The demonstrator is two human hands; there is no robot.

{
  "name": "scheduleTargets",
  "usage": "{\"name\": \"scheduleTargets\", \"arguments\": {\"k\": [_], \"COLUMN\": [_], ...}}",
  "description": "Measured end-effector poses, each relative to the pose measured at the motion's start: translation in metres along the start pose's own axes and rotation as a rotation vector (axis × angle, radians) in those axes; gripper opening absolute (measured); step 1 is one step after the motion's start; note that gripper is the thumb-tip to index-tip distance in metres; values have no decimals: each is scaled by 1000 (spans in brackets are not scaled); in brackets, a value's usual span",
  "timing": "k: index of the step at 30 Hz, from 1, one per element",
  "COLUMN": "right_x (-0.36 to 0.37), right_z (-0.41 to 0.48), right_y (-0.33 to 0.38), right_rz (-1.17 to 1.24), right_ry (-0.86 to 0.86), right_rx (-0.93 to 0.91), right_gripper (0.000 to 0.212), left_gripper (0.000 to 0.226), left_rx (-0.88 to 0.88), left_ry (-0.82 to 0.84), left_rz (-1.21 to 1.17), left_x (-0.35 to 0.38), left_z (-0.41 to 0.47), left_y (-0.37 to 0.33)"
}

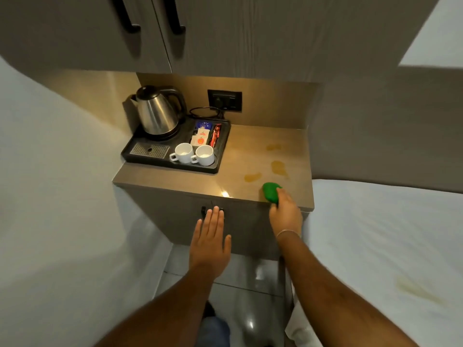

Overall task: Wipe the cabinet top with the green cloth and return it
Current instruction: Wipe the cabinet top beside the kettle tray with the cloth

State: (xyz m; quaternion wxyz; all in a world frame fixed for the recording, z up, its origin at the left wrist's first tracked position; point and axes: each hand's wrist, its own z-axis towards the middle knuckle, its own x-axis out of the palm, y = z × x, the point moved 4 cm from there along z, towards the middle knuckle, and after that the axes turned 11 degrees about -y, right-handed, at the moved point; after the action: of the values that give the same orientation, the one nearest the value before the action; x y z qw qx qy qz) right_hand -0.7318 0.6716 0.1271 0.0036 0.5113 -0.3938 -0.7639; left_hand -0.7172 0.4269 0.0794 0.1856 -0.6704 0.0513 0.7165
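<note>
Green cloth (271,192) bunched, right hand (285,214) gripping

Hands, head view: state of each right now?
Left hand: open, fingers spread flat, holding nothing.
Right hand: closed on the green cloth at the cabinet top's front edge.

cabinet top (250,151): wood-look laminate, smooth and glossy | kettle (156,113): shiny brushed metal, black plastic lid | tray (223,149): matt black plastic | cups (193,154): glossy white ceramic, probably | green cloth (270,192): soft, matt
</note>
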Motion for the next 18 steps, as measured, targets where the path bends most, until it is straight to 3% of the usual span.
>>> {"name": "scheduleTargets", "arguments": {"k": [4,7,10,13,16,18], "right_x": [17,53,112,152,141,117], "right_z": [72,97,84,54,34,38], "right_y": [-6,13,57,77,58,33], "right_rz": [-104,-157,-191,-208,-171,-171], "right_ry": [-69,52,242,259,275,254], "right_rx": [75,16,-170,-357,-379,-281], "right_gripper": [55,61,69,77,80,80], "left_gripper": [77,78,83,91,92,90], "left_rx": [25,-10,-22,20,86,141], "left_ry": [12,56,67,69,97,119], "left_rz": [-13,-72,-92,-120,-130,-141], "left_x": [17,28,38,47,54,58], "left_z": [63,108,144,173,184,185], "left_y": [13,17,26,33,38,37]}}
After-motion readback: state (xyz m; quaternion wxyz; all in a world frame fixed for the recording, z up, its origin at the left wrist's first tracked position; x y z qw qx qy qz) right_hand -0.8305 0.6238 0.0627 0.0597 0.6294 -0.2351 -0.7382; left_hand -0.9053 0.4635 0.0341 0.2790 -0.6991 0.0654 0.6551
